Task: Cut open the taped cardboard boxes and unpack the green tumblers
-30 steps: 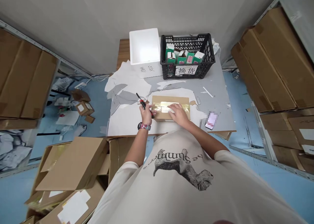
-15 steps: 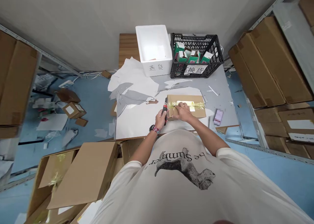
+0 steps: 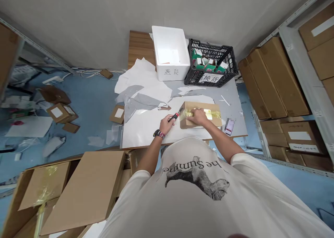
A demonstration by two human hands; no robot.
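Note:
A taped cardboard box with a label on top lies near the table's front edge. My left hand is closed around a red and black cutter, whose tip points up and right at the box's left end. On top of the box rests my right hand, its fingers bent together over the yellowish tape; what they grip, if anything, is hidden. Right of the box lies a phone.
Behind are a white foam box and a black crate holding small green and white boxes. Torn paper covers the table's left part. An open carton stands at lower left; shelves with cartons are at right.
My left hand has moved slightly left, and the cutter has tilted from nearly upright to slanting up and right. My right hand stays on the box. The view has shifted a little.

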